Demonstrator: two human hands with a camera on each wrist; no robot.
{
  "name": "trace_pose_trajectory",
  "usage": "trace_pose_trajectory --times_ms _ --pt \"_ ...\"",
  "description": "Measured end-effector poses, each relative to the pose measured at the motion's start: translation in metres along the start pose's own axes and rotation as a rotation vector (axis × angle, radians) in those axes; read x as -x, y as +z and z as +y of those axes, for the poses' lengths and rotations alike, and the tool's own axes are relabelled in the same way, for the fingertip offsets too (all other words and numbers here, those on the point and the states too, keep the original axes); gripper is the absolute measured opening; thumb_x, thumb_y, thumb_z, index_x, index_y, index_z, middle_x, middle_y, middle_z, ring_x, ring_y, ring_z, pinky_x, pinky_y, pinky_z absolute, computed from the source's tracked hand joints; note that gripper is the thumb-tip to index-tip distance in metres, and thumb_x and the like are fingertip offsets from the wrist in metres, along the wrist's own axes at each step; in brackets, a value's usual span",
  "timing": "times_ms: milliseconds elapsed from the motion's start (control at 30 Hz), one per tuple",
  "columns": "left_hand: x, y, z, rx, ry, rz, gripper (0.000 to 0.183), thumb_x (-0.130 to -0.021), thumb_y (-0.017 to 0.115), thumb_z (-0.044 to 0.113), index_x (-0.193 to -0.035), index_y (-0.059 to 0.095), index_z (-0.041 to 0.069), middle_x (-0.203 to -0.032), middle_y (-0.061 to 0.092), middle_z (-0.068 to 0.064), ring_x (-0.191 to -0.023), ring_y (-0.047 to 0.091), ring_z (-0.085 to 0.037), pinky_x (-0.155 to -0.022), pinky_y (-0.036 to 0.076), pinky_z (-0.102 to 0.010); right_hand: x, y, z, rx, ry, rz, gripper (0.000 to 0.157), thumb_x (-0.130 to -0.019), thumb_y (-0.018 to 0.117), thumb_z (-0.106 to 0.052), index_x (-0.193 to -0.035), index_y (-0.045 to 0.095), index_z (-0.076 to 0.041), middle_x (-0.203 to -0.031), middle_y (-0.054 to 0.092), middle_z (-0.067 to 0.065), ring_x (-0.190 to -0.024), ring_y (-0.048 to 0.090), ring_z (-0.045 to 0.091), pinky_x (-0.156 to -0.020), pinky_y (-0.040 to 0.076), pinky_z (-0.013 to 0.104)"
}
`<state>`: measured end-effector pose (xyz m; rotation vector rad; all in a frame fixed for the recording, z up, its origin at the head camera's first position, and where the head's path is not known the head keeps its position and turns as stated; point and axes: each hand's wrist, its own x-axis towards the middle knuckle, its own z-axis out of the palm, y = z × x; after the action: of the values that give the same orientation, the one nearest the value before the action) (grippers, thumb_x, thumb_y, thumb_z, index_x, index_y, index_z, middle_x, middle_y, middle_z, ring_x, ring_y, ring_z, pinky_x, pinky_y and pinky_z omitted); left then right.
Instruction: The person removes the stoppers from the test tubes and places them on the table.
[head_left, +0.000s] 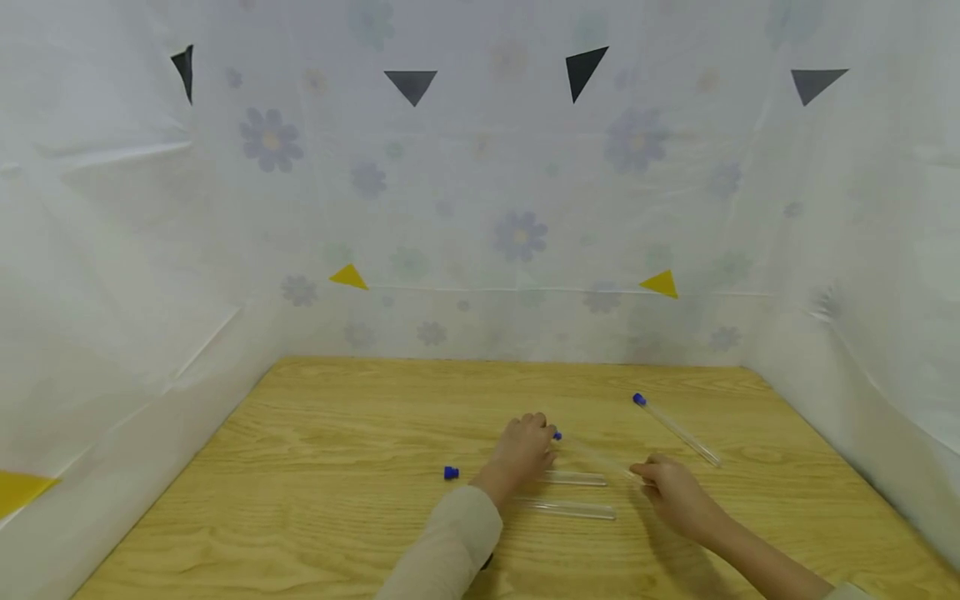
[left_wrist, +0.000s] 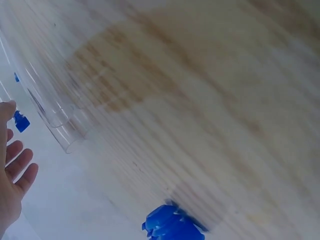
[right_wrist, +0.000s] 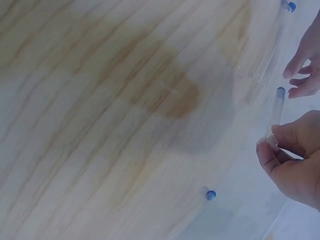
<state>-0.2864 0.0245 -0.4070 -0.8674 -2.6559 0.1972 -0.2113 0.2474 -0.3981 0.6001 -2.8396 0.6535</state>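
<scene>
My right hand (head_left: 678, 498) pinches the lower end of a clear test tube (right_wrist: 277, 110) between thumb and fingers. A blue stopper (head_left: 557, 436) sits at the tube's other end, tilted towards my left hand (head_left: 519, 454). In the left wrist view, the left hand's fingers are spread beside that stopper (left_wrist: 21, 121). The right wrist view shows a small gap between them. Under and beside the left hand, two clear tubes (head_left: 577, 478) lie on the table, their left ends hidden by the hand and wrist. A loose blue stopper (head_left: 451, 472) lies left of the hand.
Farther back on the right lies another clear tube (head_left: 686, 435) with a blue stopper in its end. The wooden table (head_left: 337, 425) is enclosed by white sheeting (head_left: 450, 192) at the back and both sides.
</scene>
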Motion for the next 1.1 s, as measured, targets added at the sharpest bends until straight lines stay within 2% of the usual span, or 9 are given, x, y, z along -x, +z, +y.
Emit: trace_pose_trajectory --times_ms 167,467,733,867,967,1100 --pt "0.000 0.002 -0.003 0.012 0.013 0.024 0.032 -0.086 0.065 0.036 -0.112 0.062 0.017 -0.108 0.060 0.005 -0.098 0.058 -0.009 -0.081 0.049 -0.020 0.001 -0.002 -0.001 0.005 -0.035 0.002 0.025 -0.077 0.062 0.012 -0.103 0.062 0.015 -0.081 0.059 0.008 -0.066 0.048 0.003 -0.054 0.044 0.016" --pt "0.002 0.004 -0.007 0.004 0.035 -0.005 0.028 -0.086 0.065 0.029 -0.112 0.063 0.018 -0.105 0.062 0.005 -0.096 0.058 -0.009 -0.080 0.048 -0.019 0.000 -0.005 -0.001 -0.010 -0.120 -0.013 0.026 -0.077 0.061 0.013 -0.103 0.063 0.013 -0.086 0.061 0.009 -0.068 0.047 0.002 -0.055 0.044 0.017" --pt "0.006 0.004 -0.012 0.032 0.069 0.051 0.016 -0.086 0.066 0.022 -0.101 0.069 0.017 -0.094 0.065 0.005 -0.086 0.060 -0.008 -0.074 0.050 -0.018 -0.004 -0.006 0.000 -0.021 -0.176 -0.029 0.025 -0.079 0.060 0.013 -0.104 0.062 0.012 -0.086 0.060 0.010 -0.069 0.050 0.003 -0.055 0.045 0.019" --pt "0.007 0.002 -0.014 0.035 0.076 0.073 0.012 -0.086 0.066 0.021 -0.096 0.070 0.016 -0.090 0.065 0.004 -0.082 0.060 -0.008 -0.072 0.050 -0.016 -0.005 -0.008 0.002 -0.013 -0.200 -0.031 0.025 -0.079 0.060 0.012 -0.104 0.062 0.012 -0.087 0.061 0.010 -0.070 0.054 0.009 -0.057 0.048 0.020" --pt "0.006 0.001 -0.015 0.036 0.080 0.085 0.010 -0.086 0.066 0.022 -0.093 0.071 0.016 -0.087 0.065 0.005 -0.079 0.060 -0.007 -0.070 0.049 -0.015 -0.007 -0.009 0.005 0.010 -0.224 -0.014 0.025 -0.078 0.061 0.012 -0.103 0.063 0.011 -0.087 0.062 0.010 -0.072 0.057 0.014 -0.059 0.050 0.021" --pt "0.005 0.000 -0.016 0.033 0.092 0.106 0.009 -0.085 0.067 0.023 -0.089 0.071 0.016 -0.083 0.064 0.005 -0.076 0.059 -0.007 -0.067 0.048 -0.015 -0.010 -0.010 0.010 0.034 -0.255 0.028 0.025 -0.077 0.061 0.013 -0.101 0.064 0.009 -0.086 0.061 0.010 -0.071 0.058 0.014 -0.059 0.050 0.020"
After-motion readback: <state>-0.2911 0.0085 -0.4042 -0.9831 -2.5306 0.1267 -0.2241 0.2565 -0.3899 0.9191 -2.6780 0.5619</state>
